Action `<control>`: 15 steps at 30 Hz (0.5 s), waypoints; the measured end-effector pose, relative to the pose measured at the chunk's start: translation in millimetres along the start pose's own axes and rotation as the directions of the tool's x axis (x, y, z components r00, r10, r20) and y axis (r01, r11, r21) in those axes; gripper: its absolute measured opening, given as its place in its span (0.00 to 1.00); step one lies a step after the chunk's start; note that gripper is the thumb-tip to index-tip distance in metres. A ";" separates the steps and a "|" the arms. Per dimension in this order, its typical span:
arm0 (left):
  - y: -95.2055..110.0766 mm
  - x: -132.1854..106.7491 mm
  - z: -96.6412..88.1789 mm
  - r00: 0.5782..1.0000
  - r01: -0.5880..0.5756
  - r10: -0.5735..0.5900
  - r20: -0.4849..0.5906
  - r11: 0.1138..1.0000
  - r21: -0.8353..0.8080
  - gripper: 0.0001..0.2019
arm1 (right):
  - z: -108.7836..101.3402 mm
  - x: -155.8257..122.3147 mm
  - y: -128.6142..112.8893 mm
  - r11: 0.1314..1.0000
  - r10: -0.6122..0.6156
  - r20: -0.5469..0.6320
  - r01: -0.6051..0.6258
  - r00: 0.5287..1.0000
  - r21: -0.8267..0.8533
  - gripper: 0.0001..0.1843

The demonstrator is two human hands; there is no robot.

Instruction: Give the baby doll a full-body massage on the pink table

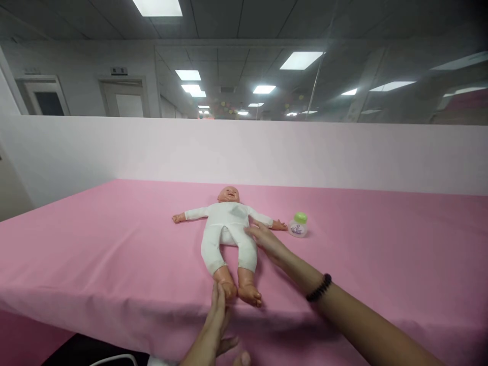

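A baby doll (231, 226) in a white cloth suit lies on its back on the pink-covered table, head at the far side, arms spread. My right hand (267, 241) rests along the doll's hip and side, fingers stretched out, with a dark beaded band on the wrist. At the near edge, my left hand (215, 323) has its fingers extended and the thumb apart; its fingertips are at the doll's foot (226, 288), and whether they press on it I cannot tell. Beside the doll's outstretched hand stands a clear jar (298, 229) with a green lid.
Pink cloth (125, 254) covers the table and hangs over its front edge. A low white partition (244, 152) runs along the back, with glass above it. Below the table at the left is a dark object (84, 351) with a white curved piece.
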State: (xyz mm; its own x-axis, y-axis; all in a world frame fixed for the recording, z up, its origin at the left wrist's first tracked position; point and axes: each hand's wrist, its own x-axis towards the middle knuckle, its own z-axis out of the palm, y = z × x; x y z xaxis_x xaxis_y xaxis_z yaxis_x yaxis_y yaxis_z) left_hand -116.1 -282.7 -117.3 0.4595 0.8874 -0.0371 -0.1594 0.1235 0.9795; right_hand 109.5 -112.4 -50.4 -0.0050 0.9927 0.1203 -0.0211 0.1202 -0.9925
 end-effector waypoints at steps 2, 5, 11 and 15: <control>30.6 -8.9 -6.3 0.998 0.037 -0.053 0.036 0.935 0.353 0.47 | -2.6 -15.9 5.9 0.994 -0.047 -0.015 0.045 0.999 -0.104 0.36; 93.9 17.4 -6.3 0.993 -0.050 0.110 -0.039 0.705 0.707 0.22 | -0.5 -3.6 1.6 0.987 -0.080 -0.129 0.061 0.988 -0.148 0.34; 162.2 214.9 -18.5 0.811 -0.260 0.538 -0.231 0.684 0.681 0.16 | 12.4 113.1 -14.2 0.991 0.033 -0.418 0.023 0.908 0.130 0.24; 143.4 327.0 -57.2 0.823 -0.176 0.428 -0.374 0.817 0.549 0.29 | 10.5 172.6 -0.1 0.979 0.051 -0.392 0.033 0.919 0.204 0.18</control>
State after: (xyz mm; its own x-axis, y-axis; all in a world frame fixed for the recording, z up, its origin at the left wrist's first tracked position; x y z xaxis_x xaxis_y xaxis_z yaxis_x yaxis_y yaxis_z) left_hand -38.7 50.6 -0.3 -0.0172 0.9490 0.3150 0.2683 -0.2991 0.9157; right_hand 98.1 58.8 -29.3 0.3859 0.9211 0.0522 -0.2244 0.1486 -0.9631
